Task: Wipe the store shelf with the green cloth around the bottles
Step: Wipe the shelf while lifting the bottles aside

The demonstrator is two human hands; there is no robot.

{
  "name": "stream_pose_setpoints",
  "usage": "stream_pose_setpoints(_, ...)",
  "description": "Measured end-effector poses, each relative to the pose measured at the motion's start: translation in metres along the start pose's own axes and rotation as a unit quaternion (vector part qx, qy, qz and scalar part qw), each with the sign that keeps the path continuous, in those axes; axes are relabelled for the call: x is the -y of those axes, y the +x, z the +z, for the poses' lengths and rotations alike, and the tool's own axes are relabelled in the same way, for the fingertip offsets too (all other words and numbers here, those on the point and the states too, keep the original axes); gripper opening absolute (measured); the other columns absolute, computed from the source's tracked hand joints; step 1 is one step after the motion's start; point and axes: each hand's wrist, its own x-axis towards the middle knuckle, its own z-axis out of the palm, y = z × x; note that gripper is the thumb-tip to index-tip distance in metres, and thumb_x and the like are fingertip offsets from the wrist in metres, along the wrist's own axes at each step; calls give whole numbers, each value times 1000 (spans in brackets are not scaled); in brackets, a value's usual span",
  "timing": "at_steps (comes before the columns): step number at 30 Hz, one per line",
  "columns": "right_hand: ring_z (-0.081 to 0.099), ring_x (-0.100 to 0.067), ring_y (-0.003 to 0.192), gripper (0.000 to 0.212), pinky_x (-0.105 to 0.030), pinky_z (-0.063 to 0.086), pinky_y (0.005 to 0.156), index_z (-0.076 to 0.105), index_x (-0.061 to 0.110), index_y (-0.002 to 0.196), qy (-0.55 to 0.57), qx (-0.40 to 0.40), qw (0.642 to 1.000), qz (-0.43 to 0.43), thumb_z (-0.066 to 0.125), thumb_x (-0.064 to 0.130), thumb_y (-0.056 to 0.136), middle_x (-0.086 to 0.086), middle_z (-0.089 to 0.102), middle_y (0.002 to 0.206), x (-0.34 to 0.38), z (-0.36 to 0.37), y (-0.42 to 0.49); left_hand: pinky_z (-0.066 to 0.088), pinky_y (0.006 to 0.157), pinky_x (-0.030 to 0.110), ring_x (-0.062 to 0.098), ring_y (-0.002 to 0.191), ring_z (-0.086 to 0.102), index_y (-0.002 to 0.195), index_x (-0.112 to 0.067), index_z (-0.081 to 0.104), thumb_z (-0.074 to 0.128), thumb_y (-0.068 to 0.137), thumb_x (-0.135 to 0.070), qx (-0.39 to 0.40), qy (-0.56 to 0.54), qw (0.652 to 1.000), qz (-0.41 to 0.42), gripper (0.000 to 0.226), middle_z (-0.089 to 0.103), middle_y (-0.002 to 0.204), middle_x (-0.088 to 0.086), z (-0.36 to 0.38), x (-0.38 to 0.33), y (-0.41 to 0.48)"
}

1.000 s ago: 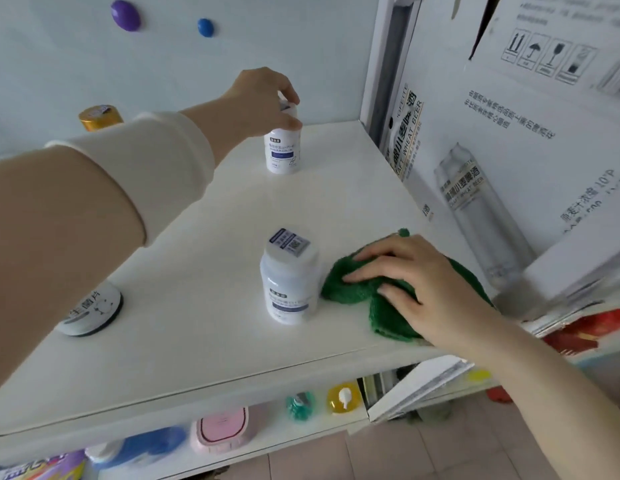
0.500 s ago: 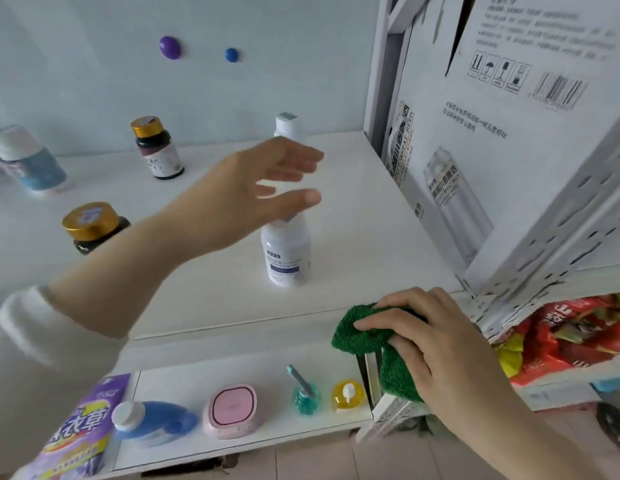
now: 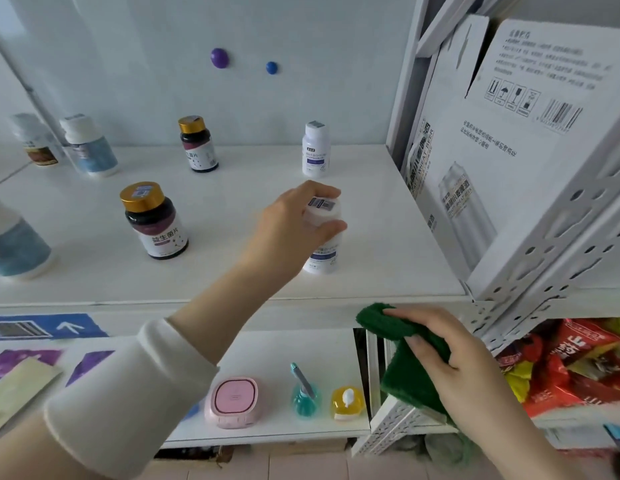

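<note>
The left hand (image 3: 298, 230) is closed around the cap of a white bottle (image 3: 323, 252), thumb in front and fingers behind; the base looks to be on the shelf (image 3: 388, 244), though I cannot tell whether it is lifted. The right hand (image 3: 450, 355) grips the green cloth (image 3: 402, 379) in a loose fist, below and in front of the shelf's front edge, at about 5 o'clock from the bottle. The cloth is off the surface, so no wiping is going on. The shelf shows no streaks or dirt, so I can't judge how much is done; my guess is that the spot under the bottle comes next.

Farther out, a second white bottle (image 3: 315, 148) stands at 12 o'clock near the back wall. Two dark jars with gold lids, one (image 3: 156, 221) at 9 o'clock and one (image 3: 197, 143) at 11, sit well apart, with blue-labelled bottles (image 3: 90, 147) at far left. All would need wiping round. A carton (image 3: 509, 161) leans in at 3 o'clock, crowding the right side.
</note>
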Motion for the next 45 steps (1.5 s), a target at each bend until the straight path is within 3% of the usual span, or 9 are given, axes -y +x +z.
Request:
stream_pose_setpoints(6, 63, 1, 88, 39, -25, 53, 77, 62, 52, 92, 129, 28, 990, 53, 49, 15, 91, 23, 67, 93, 26, 0, 14, 39, 87, 22, 9, 104, 52, 132, -25, 40, 68, 78, -36, 4, 31, 999, 16, 62, 56, 125, -4, -16, 2, -6)
stream_pose_setpoints(10, 66, -7, 89, 34, -32, 54, 80, 64, 48, 92, 191, 67, 977, 60, 51, 17, 90, 16, 70, 92, 50, 18, 21, 42, 88, 21, 6, 105, 56, 125, -21, 48, 65, 79, -40, -41, 94, 994, 35, 52, 60, 117, -7, -67, 6, -6)
stream_pose_setpoints(16, 66, -3, 87, 32, -22, 55, 70, 65, 47, 92, 235, 116, 965, 23, 53, 17, 89, 17, 69, 95, 96, 65, 35, 39, 94, 23, 7, 109, 54, 118, -24, 55, 66, 80, -33, -108, 156, 982, 21, 41, 60, 114, -11, -166, 34, -9)
stream_pose_setpoints(24, 69, -21, 79, 23, -41, 59, 65, 69, 33, 86, 269, 39, 958, 92, 57, 13, 88, -1, 71, 88, 150, 131, 89, 42, 98, 32, 16, 114, 53, 128, -27, 44, 62, 81, -33, 11, 112, 994, -10, 51, 54, 127, 1, -172, 94, -12)
stream_pose_setpoints(32, 71, -17, 67, 22, -27, 55, 49, 68, 24, 95, 425, 39, 878, 215, 53, 10, 87, -2, 75, 80, 150, 147, 126, 43, 75, 7, 5, 95, 54, 124, -24, 44, 65, 81, -28, 17, 14, 1000, 21, 48, 53, 107, -13, -171, 118, -2)
stream_pose_setpoints(34, 71, -16, 79, 29, -26, 57, 59, 67, 24, 103, 372, -13, 910, 182, 54, 6, 86, -1, 74, 93, 148, 149, 131, 43, 74, 6, 6, 95, 55, 123, -24, 45, 65, 81, -28, 15, -3, 1000, 12, 48, 53, 107, -13, -173, 119, -1)
stream_pose_setpoints(37, 59, -9, 101, 34, -16, 43, 81, 62, 28, 115, 18, -82, 993, 86, 56, 10, 87, 9, 62, 115, 136, 163, 135, 43, 71, 5, 5, 94, 55, 122, -26, 45, 66, 80, -28, 5, -18, 1000, 5, 47, 53, 107, -14, -177, 124, -2)
stream_pose_setpoints(40, 50, -13, 113, 33, -11, 29, 84, 60, 30, 117, -179, -67, 982, 14, 59, 20, 86, 3, 55, 122, 114, 183, 132, 44, 75, 9, 5, 96, 55, 120, -28, 45, 66, 78, -28, 2, -15, 1000, 3, 47, 53, 108, -14, -182, 127, -5)
stream_pose_setpoints(45, 41, -27, 110, 30, -21, 28, 87, 63, 26, 116, -299, -73, 951, -15, 55, 17, 89, -6, 50, 119, 94, 200, 190, 43, 75, 5, 1, 95, 54, 110, -36, 41, 66, 77, -28, 8, -18, 1000, -2, 43, 53, 105, -18, -187, 130, -8)
